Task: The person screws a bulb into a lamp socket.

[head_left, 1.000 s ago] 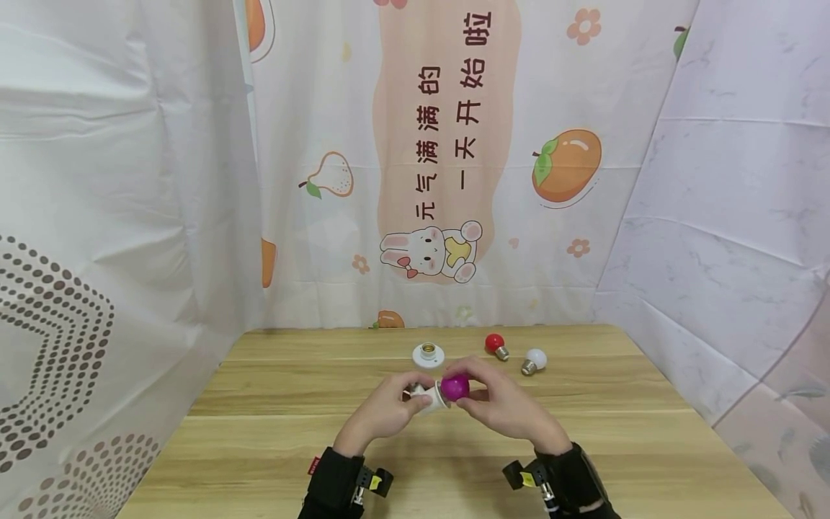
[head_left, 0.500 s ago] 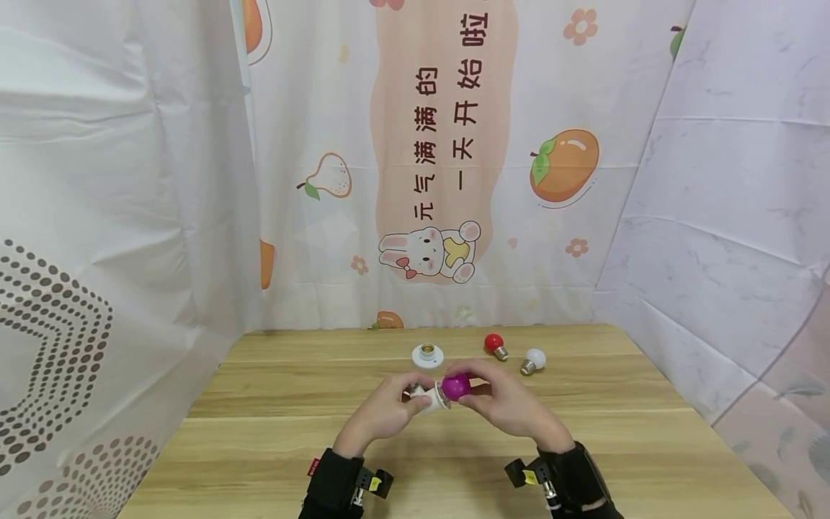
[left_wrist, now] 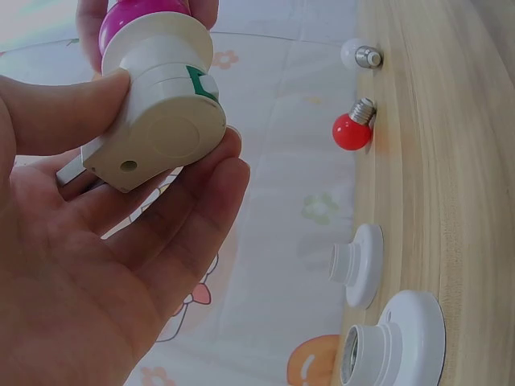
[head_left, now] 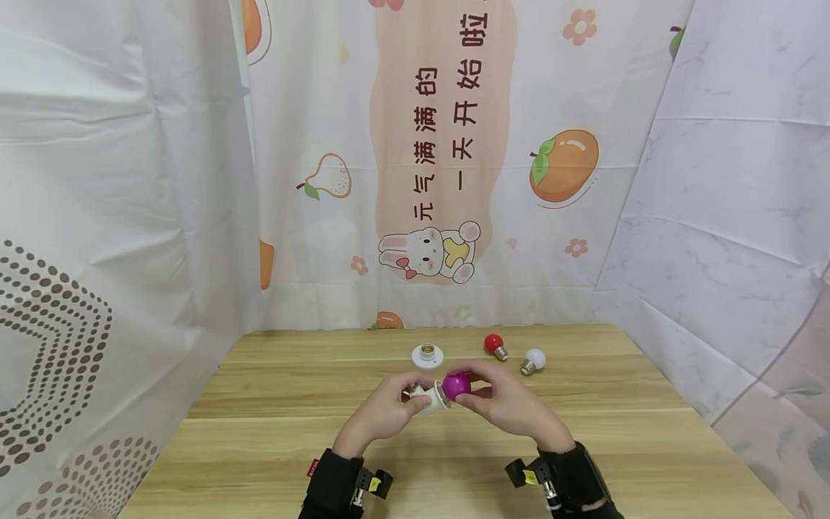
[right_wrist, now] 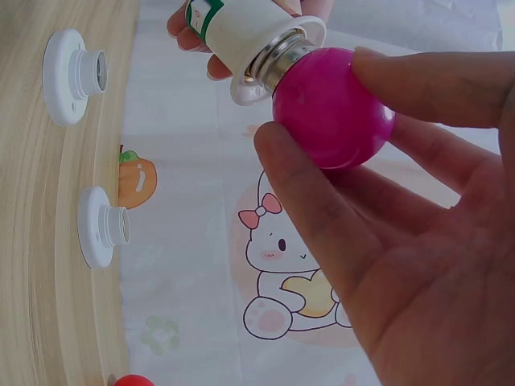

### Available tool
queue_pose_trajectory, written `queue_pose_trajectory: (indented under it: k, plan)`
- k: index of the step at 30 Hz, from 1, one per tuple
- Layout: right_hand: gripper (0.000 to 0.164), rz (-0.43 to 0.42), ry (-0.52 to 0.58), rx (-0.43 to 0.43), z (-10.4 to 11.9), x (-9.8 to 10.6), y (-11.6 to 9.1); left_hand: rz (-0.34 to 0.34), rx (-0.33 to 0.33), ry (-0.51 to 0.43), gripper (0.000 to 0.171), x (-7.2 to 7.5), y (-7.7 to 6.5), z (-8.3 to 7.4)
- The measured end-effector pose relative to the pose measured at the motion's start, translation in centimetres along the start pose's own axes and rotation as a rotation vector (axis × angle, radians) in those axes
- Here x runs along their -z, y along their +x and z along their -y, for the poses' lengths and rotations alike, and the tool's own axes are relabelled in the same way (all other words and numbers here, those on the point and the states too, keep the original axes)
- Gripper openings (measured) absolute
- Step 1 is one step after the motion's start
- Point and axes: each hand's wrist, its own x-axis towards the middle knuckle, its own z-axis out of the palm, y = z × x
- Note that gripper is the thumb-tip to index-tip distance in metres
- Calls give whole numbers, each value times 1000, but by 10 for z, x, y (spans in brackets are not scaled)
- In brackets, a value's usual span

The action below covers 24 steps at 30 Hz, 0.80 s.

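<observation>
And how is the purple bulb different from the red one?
Colour: the purple bulb is magenta; the red bulb is red.
Place: the purple bulb is pinched in the right grip; the red bulb lies on the wooden table.
Base: the purple bulb's meets the mouth of the held white lamp socket; the red bulb's is uncovered.
Both have round globes and silvery bases.

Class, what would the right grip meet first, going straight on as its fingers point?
Beyond the purple bulb it holds, the right grip would probably meet the white lamp holder in the left grip first; exact depth is unclear.
</observation>
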Motion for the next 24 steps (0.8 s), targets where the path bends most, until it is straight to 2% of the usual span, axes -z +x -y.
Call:
queue_pose_trajectory:
  k: [15,24]
  plan:
    - [37,-62,-81,-72,3,-3,0,-2,10,17,25,-1,0,2]
    - [40,-75,-9,-136,5,-7,2,-6,10,21,24,-1,0,2]
